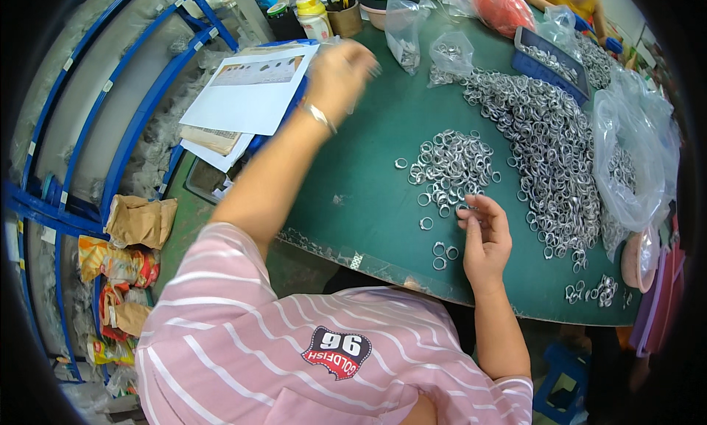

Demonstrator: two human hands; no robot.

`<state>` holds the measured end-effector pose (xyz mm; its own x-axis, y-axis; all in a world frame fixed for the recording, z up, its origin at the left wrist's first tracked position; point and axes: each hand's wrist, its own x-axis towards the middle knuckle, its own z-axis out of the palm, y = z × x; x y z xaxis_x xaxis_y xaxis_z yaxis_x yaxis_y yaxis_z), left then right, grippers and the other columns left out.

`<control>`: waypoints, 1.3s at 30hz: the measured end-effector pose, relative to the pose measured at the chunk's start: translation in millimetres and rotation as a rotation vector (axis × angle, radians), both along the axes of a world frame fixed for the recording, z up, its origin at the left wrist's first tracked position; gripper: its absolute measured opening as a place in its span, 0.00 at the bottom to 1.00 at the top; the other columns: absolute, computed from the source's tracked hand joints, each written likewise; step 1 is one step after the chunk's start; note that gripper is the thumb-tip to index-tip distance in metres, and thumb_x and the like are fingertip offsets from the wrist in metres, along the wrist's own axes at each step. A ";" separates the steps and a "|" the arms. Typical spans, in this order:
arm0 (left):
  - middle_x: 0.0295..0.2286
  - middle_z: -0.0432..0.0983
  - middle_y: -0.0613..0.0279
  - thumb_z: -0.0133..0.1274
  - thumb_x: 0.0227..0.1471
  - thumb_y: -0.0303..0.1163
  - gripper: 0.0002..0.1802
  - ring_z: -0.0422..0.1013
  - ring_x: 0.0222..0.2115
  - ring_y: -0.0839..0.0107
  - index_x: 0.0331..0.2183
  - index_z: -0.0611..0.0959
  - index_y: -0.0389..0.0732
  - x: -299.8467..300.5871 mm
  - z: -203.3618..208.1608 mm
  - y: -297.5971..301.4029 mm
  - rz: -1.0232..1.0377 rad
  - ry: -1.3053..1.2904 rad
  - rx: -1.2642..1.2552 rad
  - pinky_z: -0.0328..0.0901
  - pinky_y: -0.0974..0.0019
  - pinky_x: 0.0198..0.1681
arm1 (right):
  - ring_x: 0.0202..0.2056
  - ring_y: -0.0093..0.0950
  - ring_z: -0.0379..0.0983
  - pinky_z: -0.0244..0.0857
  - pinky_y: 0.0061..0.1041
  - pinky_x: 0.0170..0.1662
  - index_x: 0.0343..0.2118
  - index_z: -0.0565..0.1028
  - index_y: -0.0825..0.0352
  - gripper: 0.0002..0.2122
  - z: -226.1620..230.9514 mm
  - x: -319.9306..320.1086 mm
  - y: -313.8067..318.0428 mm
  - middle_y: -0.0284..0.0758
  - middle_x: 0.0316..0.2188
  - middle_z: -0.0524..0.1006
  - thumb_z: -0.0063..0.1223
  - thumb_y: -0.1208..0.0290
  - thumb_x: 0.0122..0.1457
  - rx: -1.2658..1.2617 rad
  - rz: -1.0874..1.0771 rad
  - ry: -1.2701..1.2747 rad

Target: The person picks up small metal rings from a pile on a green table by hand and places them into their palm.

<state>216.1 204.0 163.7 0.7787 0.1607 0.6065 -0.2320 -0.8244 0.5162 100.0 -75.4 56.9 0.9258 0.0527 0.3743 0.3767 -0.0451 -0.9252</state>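
Observation:
My left hand [340, 80], with a bracelet at the wrist, reaches out to the far left beside the stack of papers. Its fingers are smeared by motion, so I cannot tell what they hold. At the near edge of a small pile of silvery metal rings [458, 162], my right hand [487, 241] is closed, thumb and fingers pinched on a ring [461, 207]. A few loose rings [440, 264] lie just left of that hand. To the right spreads a much larger heap of rings [549, 152].
A blue bin [551, 64] of rings stands at the back right, near clear plastic bags [637, 145]. White sheets [239, 104], a bottle with an orange cap [312, 14] and a scissors holder [344, 16] line the far left. Blue shelving [110, 86] rises beside the green table [353, 204]. Another person [571, 1] sits opposite.

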 end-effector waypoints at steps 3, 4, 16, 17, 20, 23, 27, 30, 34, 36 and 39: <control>0.29 0.80 0.51 0.58 0.46 0.33 0.08 0.77 0.30 0.55 0.28 0.85 0.40 49.2 18.7 90.4 0.275 -0.018 0.226 0.70 0.59 0.37 | 0.33 0.22 0.75 0.69 0.17 0.33 0.40 0.72 0.72 0.10 -4.9 1.6 -2.3 0.37 0.39 0.75 0.44 0.87 0.56 0.000 -0.023 0.039; 0.30 0.79 0.50 0.58 0.45 0.34 0.08 0.76 0.31 0.54 0.28 0.86 0.41 56.5 17.5 101.4 0.298 0.064 0.264 0.70 0.58 0.38 | 0.31 0.20 0.73 0.67 0.16 0.31 0.38 0.73 0.71 0.09 -2.1 1.1 0.5 0.35 0.36 0.74 0.44 0.88 0.56 0.018 -0.045 0.027; 0.29 0.79 0.54 0.58 0.48 0.35 0.12 0.76 0.30 0.57 0.35 0.83 0.39 21.8 -4.7 29.5 -0.226 0.147 0.402 0.70 0.60 0.35 | 0.47 0.41 0.70 0.63 0.35 0.49 0.43 0.74 0.68 0.14 12.7 13.4 -2.1 0.40 0.44 0.74 0.49 0.82 0.53 -0.579 0.034 -0.244; 0.29 0.79 0.54 0.60 0.47 0.36 0.15 0.75 0.30 0.57 0.36 0.82 0.38 0.7 -11.2 3.3 -0.389 0.272 0.354 0.69 0.60 0.36 | 0.50 0.42 0.67 0.62 0.37 0.51 0.45 0.73 0.66 0.15 15.1 17.9 2.6 0.39 0.46 0.74 0.51 0.80 0.53 -0.709 0.045 -0.324; 0.33 0.73 0.51 0.64 0.42 0.36 0.26 0.73 0.32 0.56 0.43 0.76 0.37 -55.1 -49.1 -46.3 -0.552 0.430 0.544 0.69 0.62 0.37 | 0.51 0.40 0.65 0.60 0.38 0.52 0.46 0.73 0.64 0.17 10.7 27.0 1.7 0.36 0.47 0.73 0.54 0.77 0.52 -0.911 0.142 -0.429; 0.35 0.69 0.51 0.66 0.39 0.29 0.30 0.73 0.31 0.57 0.46 0.74 0.37 -86.5 -85.7 -78.6 -0.619 0.395 0.250 0.69 0.64 0.36 | 0.49 0.40 0.66 0.61 0.38 0.51 0.46 0.73 0.63 0.17 19.4 17.8 -18.1 0.35 0.47 0.73 0.55 0.77 0.50 -0.910 0.234 -0.262; 0.32 0.69 0.55 0.61 0.41 0.21 0.18 0.72 0.27 0.62 0.38 0.78 0.37 -110.6 -95.4 -102.5 -0.790 0.353 0.040 0.68 0.65 0.32 | 0.45 0.41 0.67 0.63 0.35 0.48 0.44 0.74 0.67 0.18 10.9 0.1 -48.1 0.40 0.45 0.72 0.58 0.79 0.48 -0.793 0.047 -0.190; 0.30 0.70 0.57 0.59 0.43 0.20 0.12 0.71 0.26 0.64 0.34 0.79 0.37 -111.5 -101.7 -106.8 -0.781 0.328 0.042 0.68 0.66 0.31 | 0.44 0.41 0.69 0.64 0.34 0.47 0.39 0.75 0.69 0.14 7.5 -21.2 -53.6 0.41 0.43 0.74 0.59 0.80 0.47 -0.686 0.115 -0.145; 0.31 0.71 0.61 0.60 0.44 0.20 0.11 0.70 0.24 0.73 0.34 0.80 0.37 -116.9 -94.4 -109.8 -0.728 0.370 -0.060 0.66 0.71 0.28 | 0.40 0.36 0.71 0.65 0.30 0.44 0.33 0.77 0.69 0.07 4.0 -37.7 -62.9 0.39 0.36 0.77 0.59 0.81 0.48 -0.565 -0.011 -0.122; 0.31 0.72 0.63 0.59 0.44 0.21 0.12 0.68 0.24 0.76 0.35 0.81 0.38 -120.6 -86.8 -110.1 -0.667 0.370 -0.148 0.65 0.73 0.28 | 0.37 0.32 0.73 0.66 0.26 0.41 0.31 0.78 0.69 0.05 1.9 -37.6 -73.3 0.37 0.32 0.77 0.58 0.82 0.49 -0.453 -0.132 -0.078; 0.30 0.72 0.66 0.59 0.45 0.20 0.11 0.65 0.22 0.81 0.35 0.82 0.38 -131.9 -81.6 -111.3 -0.625 0.429 -0.253 0.62 0.77 0.27 | 0.32 0.30 0.73 0.66 0.24 0.35 0.32 0.78 0.70 0.06 10.3 -41.5 -83.0 0.37 0.29 0.77 0.55 0.83 0.51 -0.373 -0.198 0.072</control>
